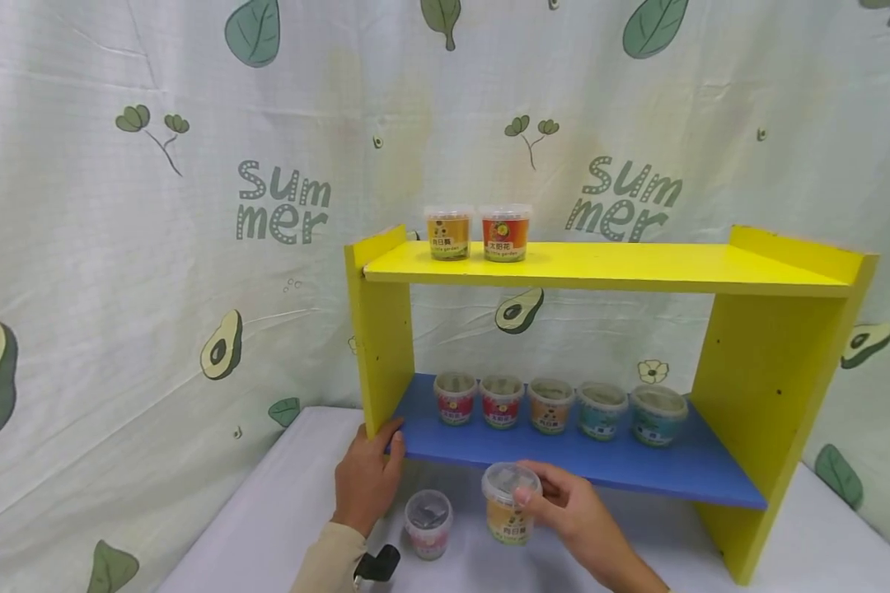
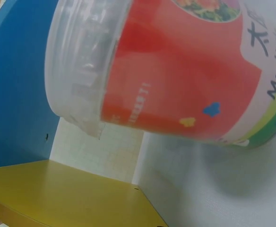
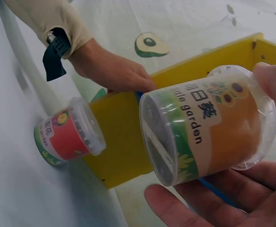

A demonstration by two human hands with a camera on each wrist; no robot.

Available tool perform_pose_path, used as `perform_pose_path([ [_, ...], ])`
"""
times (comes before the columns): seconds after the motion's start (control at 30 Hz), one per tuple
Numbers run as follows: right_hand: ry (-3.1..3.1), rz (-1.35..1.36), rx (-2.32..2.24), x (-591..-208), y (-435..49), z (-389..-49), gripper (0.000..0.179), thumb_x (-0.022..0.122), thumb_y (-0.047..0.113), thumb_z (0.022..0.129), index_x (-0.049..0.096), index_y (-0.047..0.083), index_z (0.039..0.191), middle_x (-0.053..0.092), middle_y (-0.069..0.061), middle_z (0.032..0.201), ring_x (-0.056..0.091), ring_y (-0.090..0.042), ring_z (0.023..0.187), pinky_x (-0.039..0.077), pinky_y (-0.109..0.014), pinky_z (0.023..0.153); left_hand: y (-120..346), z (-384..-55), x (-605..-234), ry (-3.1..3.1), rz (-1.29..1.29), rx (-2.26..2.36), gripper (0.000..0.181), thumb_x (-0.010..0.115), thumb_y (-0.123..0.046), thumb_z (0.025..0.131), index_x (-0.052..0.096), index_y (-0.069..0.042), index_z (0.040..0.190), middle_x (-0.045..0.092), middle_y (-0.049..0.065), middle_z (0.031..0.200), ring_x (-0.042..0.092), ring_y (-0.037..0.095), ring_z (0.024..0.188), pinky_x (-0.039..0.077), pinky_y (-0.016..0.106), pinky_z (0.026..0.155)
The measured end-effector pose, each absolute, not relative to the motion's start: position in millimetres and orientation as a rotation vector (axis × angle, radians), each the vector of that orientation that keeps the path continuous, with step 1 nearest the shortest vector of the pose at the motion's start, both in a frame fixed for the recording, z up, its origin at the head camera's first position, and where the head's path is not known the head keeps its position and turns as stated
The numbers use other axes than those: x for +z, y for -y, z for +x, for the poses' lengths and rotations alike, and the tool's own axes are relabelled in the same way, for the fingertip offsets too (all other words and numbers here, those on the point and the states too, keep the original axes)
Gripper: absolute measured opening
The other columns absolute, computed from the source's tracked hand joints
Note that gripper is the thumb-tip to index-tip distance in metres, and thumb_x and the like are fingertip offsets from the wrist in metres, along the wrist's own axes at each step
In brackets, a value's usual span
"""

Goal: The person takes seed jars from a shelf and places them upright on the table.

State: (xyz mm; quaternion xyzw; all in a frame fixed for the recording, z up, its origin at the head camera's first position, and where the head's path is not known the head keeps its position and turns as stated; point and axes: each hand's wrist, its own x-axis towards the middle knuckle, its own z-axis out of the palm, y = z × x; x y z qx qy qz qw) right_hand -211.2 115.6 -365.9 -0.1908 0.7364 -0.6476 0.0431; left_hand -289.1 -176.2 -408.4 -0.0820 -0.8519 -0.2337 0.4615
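My right hand holds a clear lidded plastic cup with an orange sunflower label, thumb at its lid rim. In the head view the cup is in front of the blue lower shelf board. My left hand grips the lower left of the yellow and blue shelf unit, its fingers at the side panel's front edge and the blue board's corner. Between the hands, a lidded cup with a red label stands on the white table. This red cup fills much of the left wrist view.
Several lidded cups, among them a teal-labelled cup, line the blue board. On the yellow top board stand an orange-labelled cup and a red-labelled cup. A printed curtain hangs behind.
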Motion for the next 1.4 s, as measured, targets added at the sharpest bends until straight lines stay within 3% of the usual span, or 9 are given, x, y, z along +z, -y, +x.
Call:
perform_pose_path([
  [0.43, -2.196, -0.626, -1.820, -385, -115, -216, 0.047, 0.054, 0.027, 0.093, 0.048, -0.004, 0.129, 0.059, -0.013, 0.118, 0.060, -0.024, 0.101, 0.050, -0.036, 0.080, 174, -290, -413, 2.099, -0.199, -0.585, 0.030, 0.049, -0.038, 0.093, 0.067, -0.025, 0.114, 0.060, 0.009, 0.103, 0.061, 0.025, 0.082, 0.049, 0.046, 0.061],
  [0.63, -2.176, -0.600, -1.837, -391, -114, -220, 0.050, 0.056, 0.027, 0.093, 0.046, -0.006, 0.129, 0.061, -0.014, 0.114, 0.061, -0.025, 0.096, 0.052, -0.036, 0.071, 174, -290, -413, 2.084, -0.215, -0.580, 0.030, 0.050, -0.038, 0.093, 0.067, -0.024, 0.114, 0.059, 0.010, 0.101, 0.061, 0.025, 0.080, 0.050, 0.045, 0.060],
  [0.9, -2.133, -0.590, -1.854, -404, -109, -226, 0.054, 0.058, 0.026, 0.091, 0.044, -0.010, 0.129, 0.061, -0.015, 0.114, 0.061, -0.025, 0.098, 0.052, -0.038, 0.071, 176, -288, -411, 2.114, -0.193, -0.584, 0.032, 0.048, -0.039, 0.093, 0.066, -0.024, 0.114, 0.060, 0.009, 0.102, 0.061, 0.025, 0.082, 0.050, 0.045, 0.062],
  [1.4, -2.207, -0.601, -1.816, -413, -100, -229, 0.060, 0.060, 0.027, 0.090, 0.038, -0.012, 0.131, 0.056, -0.017, 0.119, 0.056, -0.030, 0.107, 0.049, -0.037, 0.081, 176, -292, -409, 2.109, -0.199, -0.576, 0.031, 0.048, -0.039, 0.093, 0.066, -0.025, 0.115, 0.059, 0.010, 0.098, 0.060, 0.025, 0.078, 0.049, 0.045, 0.060],
])
